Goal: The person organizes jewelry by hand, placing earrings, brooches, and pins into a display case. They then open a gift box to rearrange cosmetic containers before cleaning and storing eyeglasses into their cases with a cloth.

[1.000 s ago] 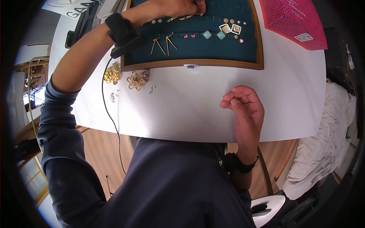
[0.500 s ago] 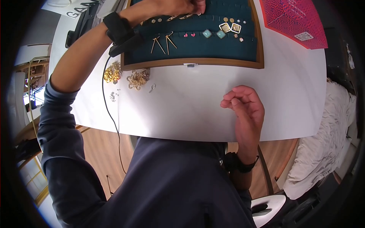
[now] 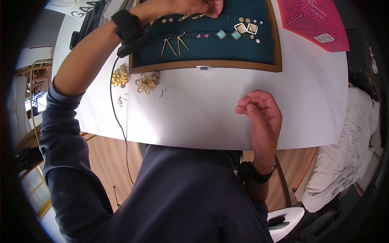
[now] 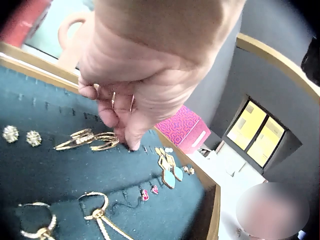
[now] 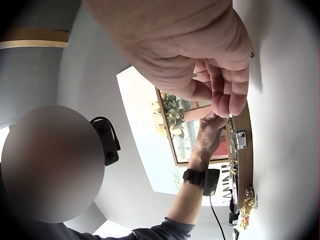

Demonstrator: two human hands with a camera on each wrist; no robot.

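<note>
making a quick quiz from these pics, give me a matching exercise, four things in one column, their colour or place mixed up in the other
1. heart earrings
2. case frame
3. left hand
4. right hand

a. over the white table
b. pink
c. over the teal lining
d. brown

Pairs: 1-b, 2-d, 3-c, 4-a

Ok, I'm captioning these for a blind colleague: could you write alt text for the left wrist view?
A left hand reaches down into a teal-lined wooden tray, its fingertips close together beside gold earrings; whether they hold anything is unclear. Round studs, pink heart studs and turquoise earrings sit nearby.
</note>
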